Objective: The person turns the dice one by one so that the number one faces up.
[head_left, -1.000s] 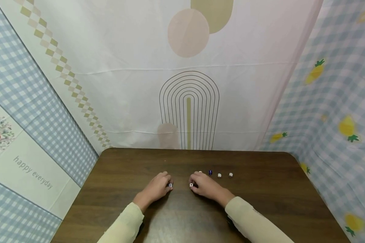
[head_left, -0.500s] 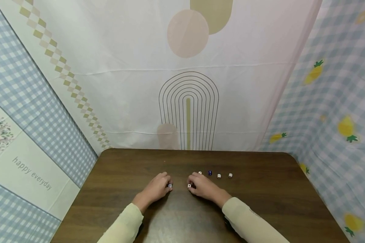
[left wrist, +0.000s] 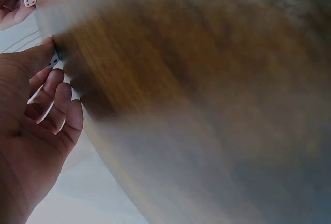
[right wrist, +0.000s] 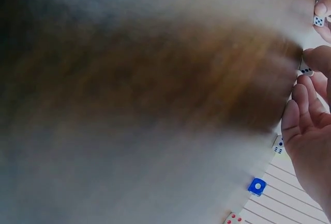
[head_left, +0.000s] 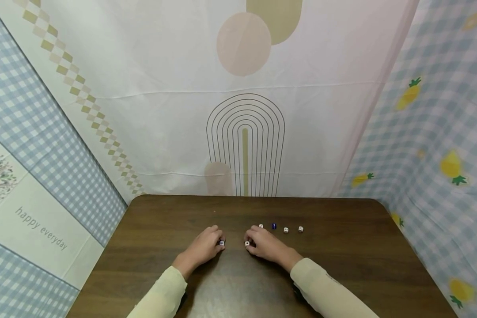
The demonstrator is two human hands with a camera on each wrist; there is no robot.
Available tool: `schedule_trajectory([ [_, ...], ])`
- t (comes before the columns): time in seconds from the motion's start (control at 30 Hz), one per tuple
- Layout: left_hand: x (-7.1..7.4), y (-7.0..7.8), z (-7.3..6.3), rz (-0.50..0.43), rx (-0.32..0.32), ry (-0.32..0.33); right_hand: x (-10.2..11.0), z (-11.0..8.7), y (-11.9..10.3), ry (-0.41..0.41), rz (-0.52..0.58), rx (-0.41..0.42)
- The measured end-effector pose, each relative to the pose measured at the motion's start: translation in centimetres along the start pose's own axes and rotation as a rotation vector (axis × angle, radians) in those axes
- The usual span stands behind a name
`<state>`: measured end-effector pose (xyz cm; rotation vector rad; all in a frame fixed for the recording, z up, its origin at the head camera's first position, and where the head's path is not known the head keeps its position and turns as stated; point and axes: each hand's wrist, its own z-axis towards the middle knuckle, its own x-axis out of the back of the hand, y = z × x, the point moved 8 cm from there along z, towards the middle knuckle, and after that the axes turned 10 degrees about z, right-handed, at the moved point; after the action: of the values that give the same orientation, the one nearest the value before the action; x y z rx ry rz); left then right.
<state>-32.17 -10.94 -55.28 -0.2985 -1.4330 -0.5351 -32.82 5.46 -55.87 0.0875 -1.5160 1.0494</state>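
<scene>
Here the left hand (head_left: 202, 246) and right hand (head_left: 267, 244) pinch dice (head_left: 221, 243).

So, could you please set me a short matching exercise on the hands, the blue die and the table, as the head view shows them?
Column one:
1. left hand
2. right hand
3. blue die
4. table

Column two:
A. between two white dice
B. pinching the second die from the left
C. brown, with a wood grain
D. pinching the leftmost die

Right pairs: 1-D, 2-B, 3-A, 4-C.
</scene>
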Motion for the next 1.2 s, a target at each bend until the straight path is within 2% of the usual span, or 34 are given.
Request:
schedule_trajectory([
  [0.2,-0.1,-0.1,0.0,-0.001,-0.008,0.008,0.7,-0.3,0.0,0.008,-0.027,0.007],
  [0.37,-0.3,-0.1,0.0,-0.007,-0.015,0.004,2.6,-0.9,-0.1,0.035,-0.052,-0.005],
  [0.67,-0.2,0.0,0.0,-0.007,-0.013,0.013,6.4,-2.7,0.6,0.14,-0.103,0.054],
  [0.97,-0.3,-0.1,0.0,-0.008,-0.008,0.002,9.4,-5.2,3.7,0.21,-0.174,0.024],
  [1.2,-0.2,-0.1,0.0,-0.02,-0.004,-0.004,10.6,-7.1,7.0,0.216,-0.203,-0.069],
])
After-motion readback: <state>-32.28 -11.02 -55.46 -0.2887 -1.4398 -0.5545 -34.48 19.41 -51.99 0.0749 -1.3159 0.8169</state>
